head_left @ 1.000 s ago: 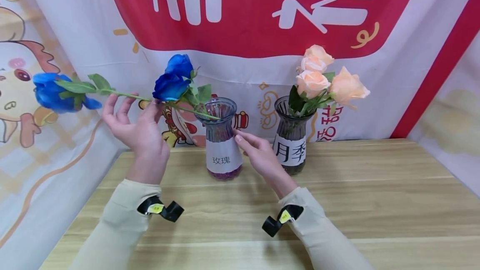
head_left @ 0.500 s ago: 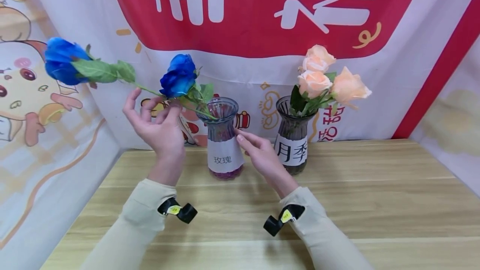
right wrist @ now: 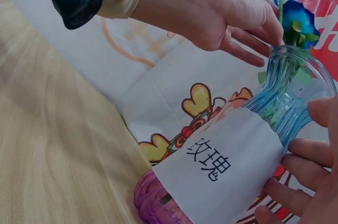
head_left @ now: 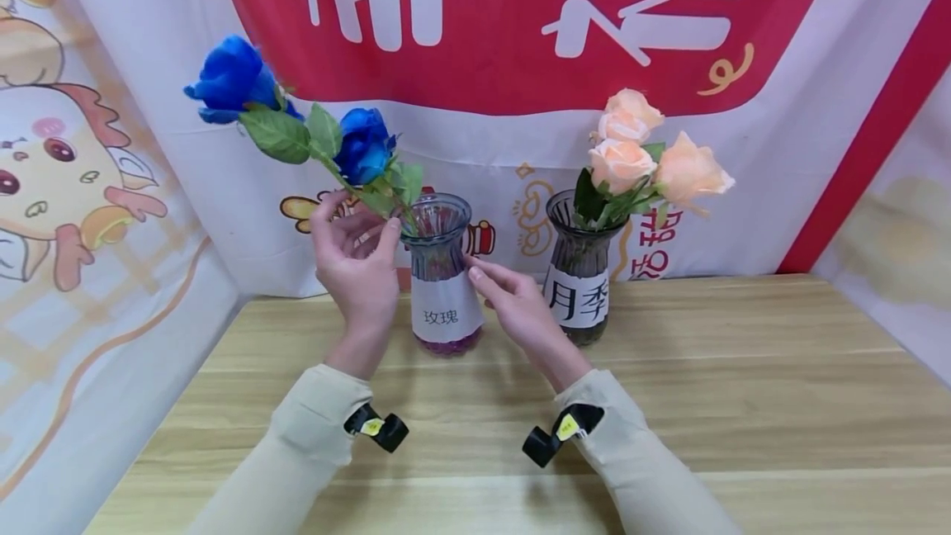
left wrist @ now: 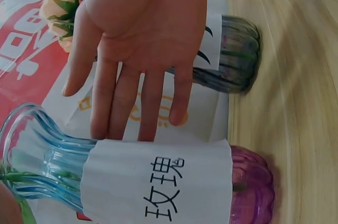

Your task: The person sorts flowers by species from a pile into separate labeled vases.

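My left hand (head_left: 360, 258) pinches the stem of a blue rose (head_left: 232, 82) just left of the mouth of a ribbed glass vase (head_left: 438, 229). The rose leans up and left, its bloom high above the hand. A second blue rose (head_left: 366, 145) leans out of the same vase. This vase is blue above and purple at its base, with a white paper label (left wrist: 163, 182) around it. My right hand (head_left: 520, 312) rests its fairly straight fingertips against the vase's right side. In the right wrist view, fingers (right wrist: 309, 152) touch the glass near the label.
A dark glass vase (head_left: 565, 250) with a white label stands to the right, just behind my right hand, holding several peach roses (head_left: 622, 165). Both vases are near the back of the wooden table (head_left: 475, 452). A printed cloth (head_left: 505, 151) hangs behind.
My left hand has moved right and down toward the vase mouth, and the held rose has swung from nearly level to steeply upward. The right hand stays at the vase.
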`<state>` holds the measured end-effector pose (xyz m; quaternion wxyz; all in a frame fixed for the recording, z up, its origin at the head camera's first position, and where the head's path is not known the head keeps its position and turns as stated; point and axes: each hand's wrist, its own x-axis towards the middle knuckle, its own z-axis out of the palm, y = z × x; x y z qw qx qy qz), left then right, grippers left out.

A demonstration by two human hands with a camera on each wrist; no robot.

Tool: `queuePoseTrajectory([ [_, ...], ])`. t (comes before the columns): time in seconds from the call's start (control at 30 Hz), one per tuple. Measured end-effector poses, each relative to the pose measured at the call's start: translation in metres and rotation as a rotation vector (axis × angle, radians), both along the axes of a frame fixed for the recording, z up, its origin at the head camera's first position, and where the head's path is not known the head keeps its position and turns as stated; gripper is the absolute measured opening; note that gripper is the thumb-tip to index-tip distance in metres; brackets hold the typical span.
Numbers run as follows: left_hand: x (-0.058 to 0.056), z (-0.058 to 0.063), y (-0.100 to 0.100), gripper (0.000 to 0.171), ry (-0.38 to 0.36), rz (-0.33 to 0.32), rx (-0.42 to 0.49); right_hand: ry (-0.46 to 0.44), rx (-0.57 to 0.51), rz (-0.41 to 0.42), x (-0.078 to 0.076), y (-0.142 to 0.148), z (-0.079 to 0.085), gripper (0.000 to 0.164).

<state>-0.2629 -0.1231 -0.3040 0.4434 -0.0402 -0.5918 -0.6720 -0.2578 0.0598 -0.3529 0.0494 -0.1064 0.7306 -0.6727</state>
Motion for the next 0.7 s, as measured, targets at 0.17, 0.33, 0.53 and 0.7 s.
queuePoseTrajectory([
  [0.17,0.003,0.003,0.001,0.030,-0.016,0.032,0.034,0.002,0.004,-0.001,0.000,0.000,0.001,0.045],
  [0.33,0.004,0.009,0.000,0.027,-0.110,0.065,0.022,0.013,0.005,0.004,0.000,0.000,0.002,0.046],
  [0.53,0.005,0.002,0.005,0.031,-0.324,-0.008,0.079,0.017,0.004,0.005,0.000,0.000,0.001,0.046],
  [0.7,0.006,-0.005,0.011,0.033,-0.280,-0.067,0.226,0.017,0.007,0.008,0.000,0.001,0.000,0.046],
])
